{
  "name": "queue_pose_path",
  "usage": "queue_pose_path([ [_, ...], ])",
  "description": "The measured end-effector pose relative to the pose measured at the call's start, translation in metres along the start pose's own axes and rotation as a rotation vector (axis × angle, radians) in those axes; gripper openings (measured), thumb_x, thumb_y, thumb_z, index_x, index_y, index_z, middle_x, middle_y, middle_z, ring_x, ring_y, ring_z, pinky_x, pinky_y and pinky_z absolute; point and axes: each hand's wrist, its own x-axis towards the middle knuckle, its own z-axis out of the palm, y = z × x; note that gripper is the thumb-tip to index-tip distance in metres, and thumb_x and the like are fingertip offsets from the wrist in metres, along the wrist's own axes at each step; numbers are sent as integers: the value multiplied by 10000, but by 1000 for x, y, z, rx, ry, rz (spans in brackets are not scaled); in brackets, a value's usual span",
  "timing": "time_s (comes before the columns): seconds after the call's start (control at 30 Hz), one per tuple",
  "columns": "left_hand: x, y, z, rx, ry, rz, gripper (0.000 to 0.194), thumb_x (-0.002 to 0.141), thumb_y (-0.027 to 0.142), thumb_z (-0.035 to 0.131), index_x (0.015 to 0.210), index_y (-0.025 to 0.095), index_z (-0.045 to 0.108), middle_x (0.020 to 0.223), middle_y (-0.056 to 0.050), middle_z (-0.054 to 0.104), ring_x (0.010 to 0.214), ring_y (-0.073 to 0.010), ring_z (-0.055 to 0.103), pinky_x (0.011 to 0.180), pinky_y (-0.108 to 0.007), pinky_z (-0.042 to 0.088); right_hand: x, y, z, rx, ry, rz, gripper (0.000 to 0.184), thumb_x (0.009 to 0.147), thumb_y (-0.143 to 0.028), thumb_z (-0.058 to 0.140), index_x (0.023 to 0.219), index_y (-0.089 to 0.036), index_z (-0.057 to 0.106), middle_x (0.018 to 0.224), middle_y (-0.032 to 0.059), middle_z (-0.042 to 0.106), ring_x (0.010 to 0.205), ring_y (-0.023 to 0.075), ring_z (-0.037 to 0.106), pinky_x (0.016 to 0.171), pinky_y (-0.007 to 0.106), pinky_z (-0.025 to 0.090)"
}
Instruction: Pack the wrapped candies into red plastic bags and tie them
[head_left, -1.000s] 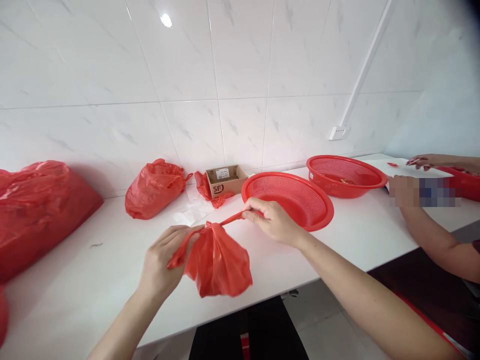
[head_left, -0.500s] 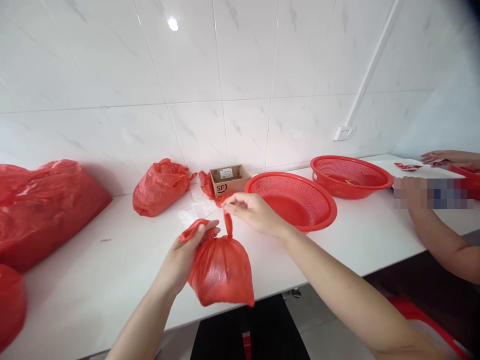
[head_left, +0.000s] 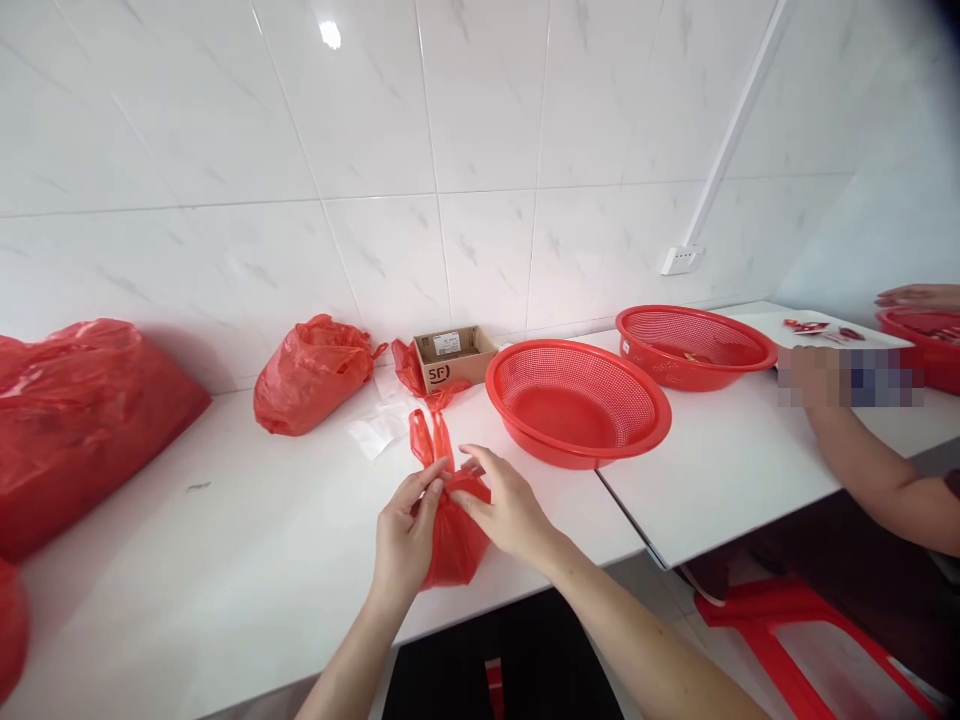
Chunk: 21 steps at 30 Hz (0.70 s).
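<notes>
Bag and hands at the front of a table [head_left: 187, 600]. The bag [head_left: 459, 545] is thin, glossy red plastic, rounded below and gathered in fine pleats at its neck; it lies in view over the white tabletop near the front edge, and whether its base touches is unclear. Its two looped handles [head_left: 431, 440] point up and away, toward the tiled wall [head_left: 375, 250]; the long axis runs from these, leaning slightly left, down to the body nearest the wearer. The left hand [head_left: 405, 535] pinches the neck between thumb and fingers. The right hand [head_left: 514, 510] has its thumb against the neck, fingers arched above; whether it grips cannot be told. Together the hands hide much of the neck and sides. Beyond the handles stand a cardboard box [head_left: 456, 372], with red film [head_left: 446, 397] beside it, and a clear wrapper [head_left: 377, 432]. To the left lie a crumpled sack [head_left: 311, 378] and a larger sack [head_left: 82, 440]; to the right, a round perforated near basket [head_left: 566, 415] and a similar far basket [head_left: 667, 372]. A co-worker's forearm [head_left: 862, 450] reaches in at far right.
</notes>
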Motion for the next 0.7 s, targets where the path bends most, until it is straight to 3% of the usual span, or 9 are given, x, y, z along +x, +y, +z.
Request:
queue_pose_path([
  [0.07,-6,-11,-3,91,-6,78,412,886,435,552,1262,276,606,1218,-53,635,1086,-207,587,952,-346,442,-7,10,8,-21,-53,79,419,858,-199,595,1268,-226,511,1026,56,663,992,215,601,907,422,479],
  [0.13,-16,-22,-8,207,33,117,554,845,417,611,1374,314,479,1298,-53,599,1117,-228,583,948,-385,451,-10,16,14,-36,-77,96,330,861,-144,556,1181,-228,564,938,36,670,940,205,602,887,410,475],
  [0.2,-27,-33,-12,282,105,61,695,814,406,639,1444,322,356,1267,-57,619,1119,-251,592,926,-419,462,-11,21,15,-31,-83,80,274,864,-123,532,1109,-231,591,902,27,664,908,196,597,869,389,473],
  [0.27,-37,-40,-15,304,155,-45,696,831,388,595,1463,311,312,1092,-42,690,1040,-254,637,887,-427,480,-13,26,14,-20,-75,67,256,861,-119,530,1081,-234,594,894,22,655,893,189,592,859,374,472],
  [0.37,-47,-43,-18,268,174,-100,657,820,366,570,1438,304,356,909,1,716,917,-226,677,857,-387,497,-18,34,12,-31,-80,94,240,853,-124,534,1056,-241,588,862,14,638,858,183,584,838,365,470],
  [0.53,-52,-49,-26,278,158,-12,484,812,269,485,1295,281,521,1004,-12,720,911,-193,684,797,-303,524,-22,43,6,-53,-77,148,227,853,-148,524,1053,-243,578,860,9,631,864,178,582,830,347,457],
  [0.7,-44,-67,-32,500,49,184,496,837,229,515,1327,303,542,1044,-54,648,989,-226,638,788,-345,552,-11,50,-1,20,-166,334,295,878,-427,556,1079,-212,574,887,37,657,825,181,618,777,319,467],
])
